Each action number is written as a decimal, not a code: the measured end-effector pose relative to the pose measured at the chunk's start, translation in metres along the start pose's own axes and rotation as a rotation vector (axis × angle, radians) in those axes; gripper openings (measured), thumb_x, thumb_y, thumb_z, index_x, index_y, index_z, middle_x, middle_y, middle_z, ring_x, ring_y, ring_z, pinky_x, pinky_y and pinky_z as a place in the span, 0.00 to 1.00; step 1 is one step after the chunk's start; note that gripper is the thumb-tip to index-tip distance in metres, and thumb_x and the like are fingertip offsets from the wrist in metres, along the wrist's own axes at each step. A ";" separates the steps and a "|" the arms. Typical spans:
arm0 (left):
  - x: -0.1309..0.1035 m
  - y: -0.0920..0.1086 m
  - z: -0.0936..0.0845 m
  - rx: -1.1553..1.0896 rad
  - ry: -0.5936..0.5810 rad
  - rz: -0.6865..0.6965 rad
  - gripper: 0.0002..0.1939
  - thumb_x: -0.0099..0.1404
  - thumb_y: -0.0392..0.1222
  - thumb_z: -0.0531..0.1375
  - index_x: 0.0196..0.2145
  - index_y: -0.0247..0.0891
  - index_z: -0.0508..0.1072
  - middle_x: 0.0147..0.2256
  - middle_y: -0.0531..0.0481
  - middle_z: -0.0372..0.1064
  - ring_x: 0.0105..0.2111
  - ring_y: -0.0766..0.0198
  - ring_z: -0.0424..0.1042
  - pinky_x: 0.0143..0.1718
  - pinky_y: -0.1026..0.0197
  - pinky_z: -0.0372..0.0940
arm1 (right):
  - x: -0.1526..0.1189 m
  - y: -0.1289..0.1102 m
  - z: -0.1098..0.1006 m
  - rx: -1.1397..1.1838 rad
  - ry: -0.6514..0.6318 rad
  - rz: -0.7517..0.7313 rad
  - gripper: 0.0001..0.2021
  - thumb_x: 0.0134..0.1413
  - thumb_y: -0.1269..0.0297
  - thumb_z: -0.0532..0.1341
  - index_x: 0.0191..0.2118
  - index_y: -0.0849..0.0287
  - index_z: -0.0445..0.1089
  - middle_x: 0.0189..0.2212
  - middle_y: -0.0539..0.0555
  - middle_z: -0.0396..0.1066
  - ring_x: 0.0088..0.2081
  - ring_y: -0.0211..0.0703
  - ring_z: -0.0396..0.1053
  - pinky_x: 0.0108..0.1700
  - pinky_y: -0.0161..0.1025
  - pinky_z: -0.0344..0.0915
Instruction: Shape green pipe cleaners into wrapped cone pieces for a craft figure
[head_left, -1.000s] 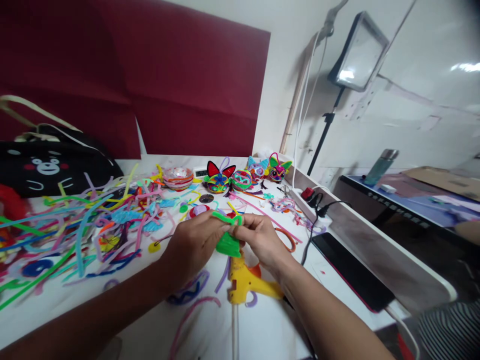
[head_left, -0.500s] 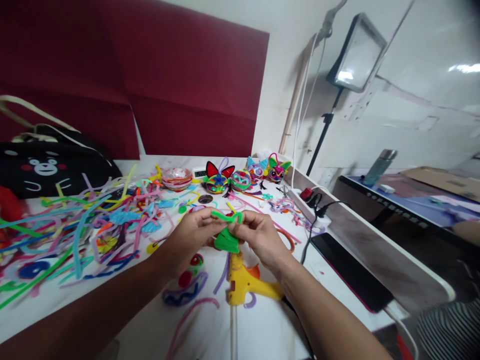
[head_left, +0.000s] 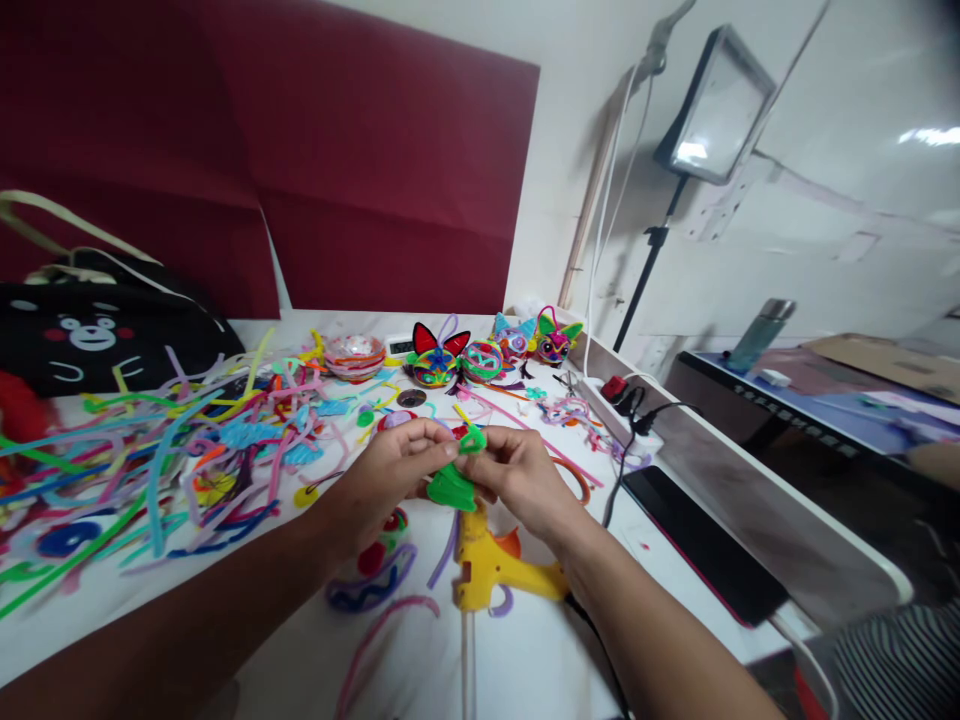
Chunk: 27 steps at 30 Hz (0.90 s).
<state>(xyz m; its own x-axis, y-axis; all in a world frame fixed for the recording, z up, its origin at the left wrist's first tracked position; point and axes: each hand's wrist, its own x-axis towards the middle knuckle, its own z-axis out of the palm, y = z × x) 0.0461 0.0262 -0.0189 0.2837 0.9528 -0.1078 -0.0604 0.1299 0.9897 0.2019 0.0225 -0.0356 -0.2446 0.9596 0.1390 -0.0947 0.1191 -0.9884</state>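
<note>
Between my hands is a green pipe cleaner [head_left: 452, 488], wound into a flat, pointed patch with a small loop at its upper end. My left hand [head_left: 401, 462] pinches it from the left, thumb against the fingers. From the right, my right hand [head_left: 517, 470] closes thumb and forefinger on it near the loop. Just below lies a yellow glue gun [head_left: 484, 568] with a glue stick [head_left: 468, 660] reaching out of its back. Left of the gun rests a decorated ball piece [head_left: 371, 575] with red, green, purple and blue pipe cleaners.
Loose pipe cleaners [head_left: 225, 440] heap over the left side, before a black bag [head_left: 97, 335]. Finished cat-like ornaments [head_left: 436, 366] and a clear bowl [head_left: 352, 358] stand at the back. A phone [head_left: 701, 540], a power strip [head_left: 622, 415] and cables lie at right.
The long free end of green pipe cleaner that stretched left across my fingers is now curled into a small loop by my right fingertips. Both hands stay in nearly the same place.
</note>
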 end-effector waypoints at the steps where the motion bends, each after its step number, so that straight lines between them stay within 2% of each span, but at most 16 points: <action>1: 0.000 -0.001 0.000 0.005 0.001 -0.001 0.12 0.54 0.43 0.65 0.32 0.36 0.67 0.24 0.55 0.70 0.21 0.70 0.69 0.23 0.69 0.64 | 0.000 0.000 -0.001 0.005 -0.016 0.008 0.08 0.43 0.63 0.65 0.24 0.62 0.68 0.14 0.44 0.59 0.16 0.30 0.53 0.20 0.32 0.50; 8: 0.002 -0.001 -0.001 -0.047 -0.033 0.008 0.12 0.56 0.43 0.64 0.32 0.37 0.66 0.25 0.55 0.70 0.23 0.67 0.70 0.27 0.65 0.66 | 0.001 -0.004 -0.007 0.029 -0.094 0.027 0.07 0.42 0.65 0.66 0.25 0.62 0.67 0.16 0.46 0.65 0.18 0.32 0.62 0.23 0.31 0.58; 11: 0.003 0.000 -0.002 -0.059 -0.022 -0.001 0.12 0.55 0.43 0.65 0.31 0.36 0.67 0.25 0.54 0.70 0.24 0.67 0.71 0.28 0.65 0.66 | 0.001 -0.006 -0.005 0.089 -0.059 0.030 0.08 0.39 0.68 0.67 0.27 0.61 0.67 0.17 0.44 0.66 0.18 0.32 0.63 0.23 0.31 0.61; 14: 0.003 0.001 -0.003 -0.025 -0.014 -0.019 0.11 0.55 0.44 0.64 0.30 0.35 0.69 0.24 0.52 0.72 0.24 0.67 0.71 0.28 0.66 0.65 | 0.002 -0.005 -0.003 0.183 0.003 0.045 0.17 0.34 0.70 0.69 0.34 0.60 0.65 0.17 0.42 0.66 0.17 0.33 0.65 0.22 0.32 0.64; 18: 0.002 0.002 -0.001 0.015 -0.015 -0.038 0.10 0.56 0.44 0.63 0.30 0.34 0.71 0.24 0.51 0.73 0.24 0.67 0.71 0.26 0.67 0.63 | 0.003 -0.003 -0.003 0.196 0.037 0.024 0.20 0.33 0.71 0.70 0.35 0.59 0.63 0.16 0.40 0.65 0.16 0.34 0.66 0.21 0.32 0.65; 23: -0.001 0.005 0.001 0.056 0.032 -0.025 0.07 0.55 0.40 0.63 0.25 0.35 0.71 0.18 0.58 0.66 0.16 0.74 0.60 0.17 0.71 0.51 | 0.003 -0.002 -0.002 0.169 0.026 0.009 0.19 0.34 0.71 0.70 0.34 0.59 0.63 0.16 0.40 0.65 0.16 0.33 0.65 0.21 0.32 0.66; 27: -0.001 0.006 0.000 0.095 0.052 -0.027 0.06 0.55 0.39 0.62 0.24 0.34 0.71 0.15 0.60 0.61 0.14 0.76 0.54 0.15 0.71 0.46 | 0.003 -0.002 -0.001 0.163 0.029 0.015 0.19 0.33 0.71 0.69 0.34 0.60 0.62 0.18 0.41 0.66 0.16 0.33 0.65 0.21 0.32 0.66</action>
<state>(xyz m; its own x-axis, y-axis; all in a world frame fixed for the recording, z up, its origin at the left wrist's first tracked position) 0.0459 0.0262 -0.0126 0.2335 0.9627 -0.1366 0.0385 0.1313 0.9906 0.2026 0.0256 -0.0336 -0.2191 0.9683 0.1199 -0.2470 0.0639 -0.9669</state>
